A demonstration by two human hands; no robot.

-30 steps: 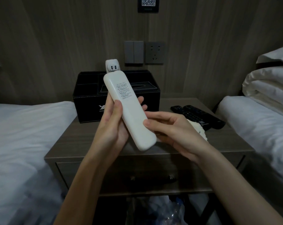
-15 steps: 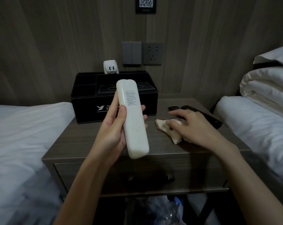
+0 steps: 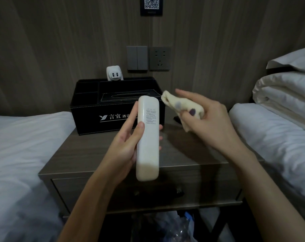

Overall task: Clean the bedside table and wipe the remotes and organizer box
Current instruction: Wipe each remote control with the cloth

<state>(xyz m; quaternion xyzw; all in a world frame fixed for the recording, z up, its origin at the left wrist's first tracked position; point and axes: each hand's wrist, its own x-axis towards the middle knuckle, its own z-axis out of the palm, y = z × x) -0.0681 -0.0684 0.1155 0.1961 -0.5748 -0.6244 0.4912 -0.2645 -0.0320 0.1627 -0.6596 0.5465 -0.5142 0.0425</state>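
My left hand (image 3: 123,144) grips a long white remote (image 3: 148,138), back side up with its label showing, above the front of the brown bedside table (image 3: 88,151). My right hand (image 3: 206,119) holds a cream cloth (image 3: 179,107) with dark spots, lifted just right of the remote's top end and apart from it. The black organizer box (image 3: 95,109) stands at the back of the table behind the remote. A sliver of a black remote (image 3: 176,119) shows under the cloth; the rest is hidden by my right hand.
A white USB charger (image 3: 113,73) sticks up behind the box. Switches (image 3: 137,58) and a socket (image 3: 159,58) are on the wood wall. White beds flank the table, with folded bedding (image 3: 286,95) at right. Plastic bags (image 3: 176,227) lie under the table.
My right hand picked the cloth up off the table and raised it toward the white remote's top. My left hand turned the remote more upright.
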